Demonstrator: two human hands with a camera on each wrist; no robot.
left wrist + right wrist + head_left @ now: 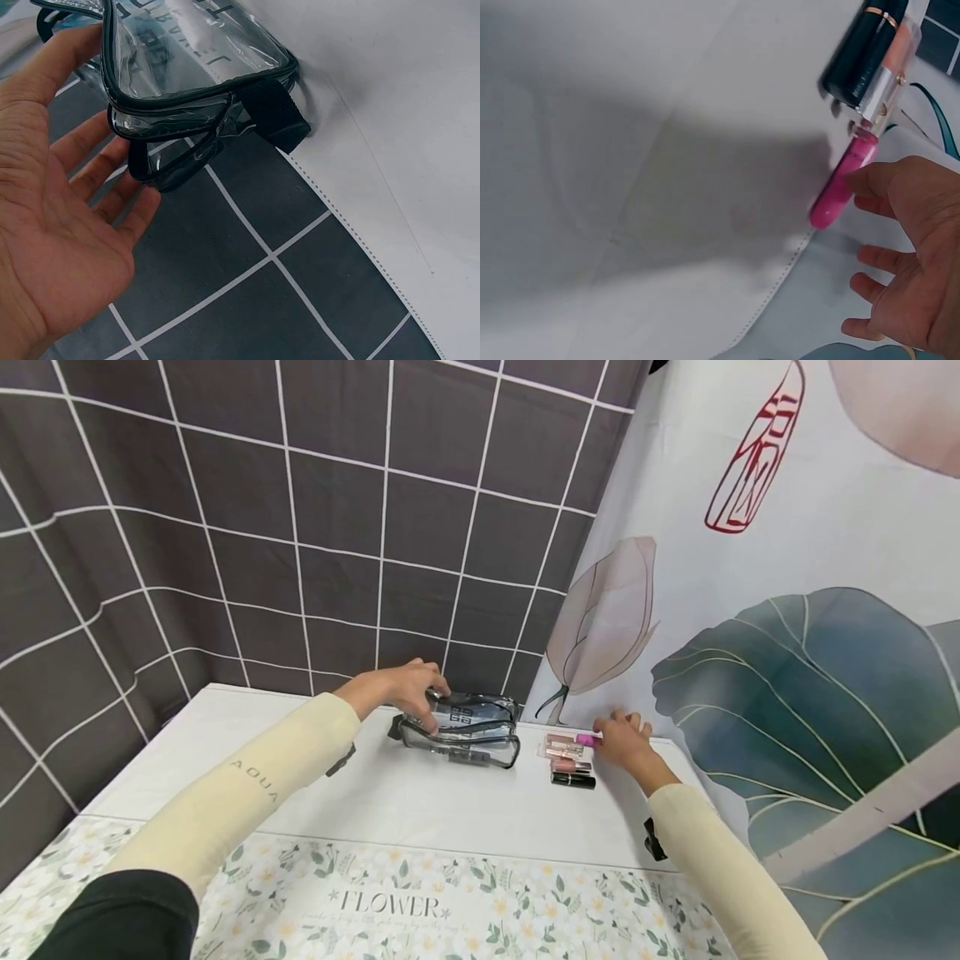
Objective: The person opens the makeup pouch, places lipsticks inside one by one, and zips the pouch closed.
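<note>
A clear plastic pouch (480,743) with black piping stands near the table's back edge. My left hand (408,689) grips its left end, the thumb at the front and fingers behind; the left wrist view shows the pouch's black side tab (277,116). At the right, my right hand (624,743) pinches the pink end of a slim cosmetic tube (844,180) between thumb and forefinger, the other fingers loosely spread. Beside that tube lie a black lipstick tube (573,780), a rosy tube with a dark cap (570,766) and clear-cased lip tubes (561,750).
The white table top (450,810) ends in front at a floral cloth marked FLOWER (390,903). A dark grid curtain (337,585) hangs behind, and a leaf-print curtain (817,677) borders the right side. Small black clips (655,840) sit beneath the sleeves.
</note>
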